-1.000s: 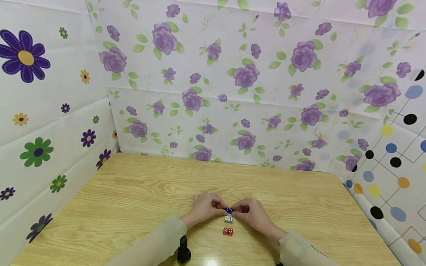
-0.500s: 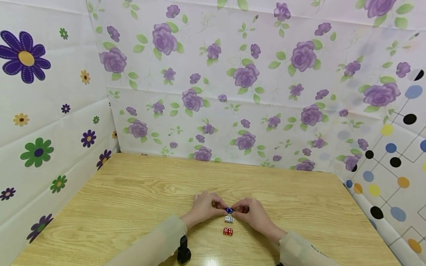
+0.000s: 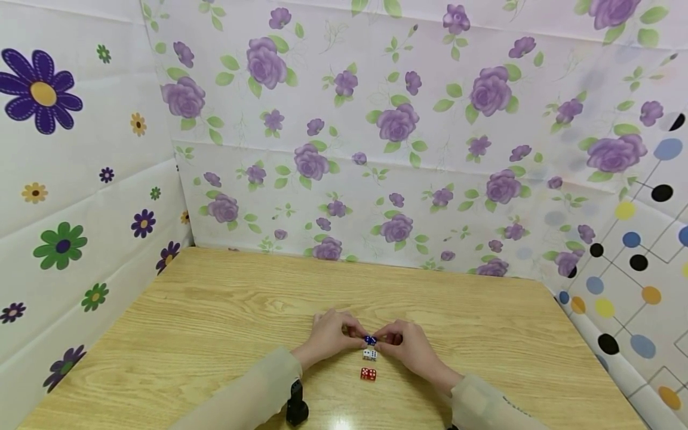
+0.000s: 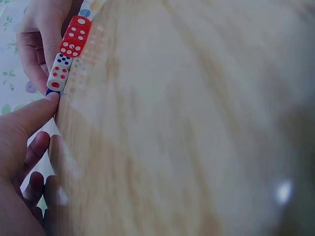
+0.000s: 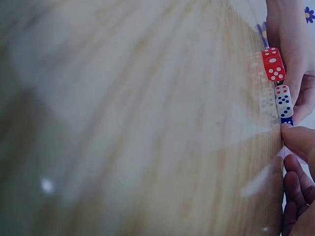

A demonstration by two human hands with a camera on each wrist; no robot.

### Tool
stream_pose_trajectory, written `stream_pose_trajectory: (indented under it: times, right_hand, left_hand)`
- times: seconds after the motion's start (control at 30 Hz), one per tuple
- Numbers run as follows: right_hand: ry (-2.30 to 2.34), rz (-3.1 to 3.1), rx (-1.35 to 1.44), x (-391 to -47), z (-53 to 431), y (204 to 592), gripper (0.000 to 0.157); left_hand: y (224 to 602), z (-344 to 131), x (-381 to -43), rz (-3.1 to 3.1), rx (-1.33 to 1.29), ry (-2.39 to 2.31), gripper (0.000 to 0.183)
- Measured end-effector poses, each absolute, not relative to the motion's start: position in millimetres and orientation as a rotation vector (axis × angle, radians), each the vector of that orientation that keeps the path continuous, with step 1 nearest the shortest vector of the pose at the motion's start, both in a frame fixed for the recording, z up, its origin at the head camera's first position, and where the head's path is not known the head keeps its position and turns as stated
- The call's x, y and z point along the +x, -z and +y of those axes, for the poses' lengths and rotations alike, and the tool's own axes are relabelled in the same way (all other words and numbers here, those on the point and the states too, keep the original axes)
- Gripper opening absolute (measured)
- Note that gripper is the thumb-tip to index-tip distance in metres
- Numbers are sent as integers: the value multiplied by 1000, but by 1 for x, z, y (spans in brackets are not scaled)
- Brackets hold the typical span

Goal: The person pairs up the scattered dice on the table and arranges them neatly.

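Observation:
Two small blue dice [image 3: 370,340] stand side by side on the wooden table. From the left, my left hand [image 3: 332,335] pinches the left one with thumb and index finger. My right hand [image 3: 409,347] does the same with the right one, so the fingertips of both hands nearly meet around the pair. Just nearer to me sits a pair of white dice [image 3: 369,355], and nearer still a pair of red dice [image 3: 368,374]. In the left wrist view the left thumb [image 4: 37,114] covers most of the blue die, behind the white dice [image 4: 59,73].
The wooden table [image 3: 258,286] reaches back to a cloth wall with purple roses [image 3: 398,122]. Patterned cloth walls also flank it left and right. A black wrist device [image 3: 297,406] is strapped at the left sleeve, close over the tabletop.

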State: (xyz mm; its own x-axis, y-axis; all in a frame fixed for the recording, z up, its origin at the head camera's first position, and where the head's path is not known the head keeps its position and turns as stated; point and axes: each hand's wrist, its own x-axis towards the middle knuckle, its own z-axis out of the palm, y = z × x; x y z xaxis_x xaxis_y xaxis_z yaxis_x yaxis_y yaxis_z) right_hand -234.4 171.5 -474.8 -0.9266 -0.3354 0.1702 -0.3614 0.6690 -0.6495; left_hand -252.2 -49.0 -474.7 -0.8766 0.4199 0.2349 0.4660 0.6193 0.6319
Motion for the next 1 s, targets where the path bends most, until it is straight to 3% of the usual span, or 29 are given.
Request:
stream_pose_trajectory:
  times: [0.83, 1.0]
  right_hand:
    - [-1125, -2823, 634, -237, 174, 479, 13]
    - [-1128, -2845, 636, -237, 176, 479, 17]
  left_hand:
    - [477, -50, -254, -2779, -766, 1092, 12]
    - [477, -52, -254, -2798, -798, 1092, 22]
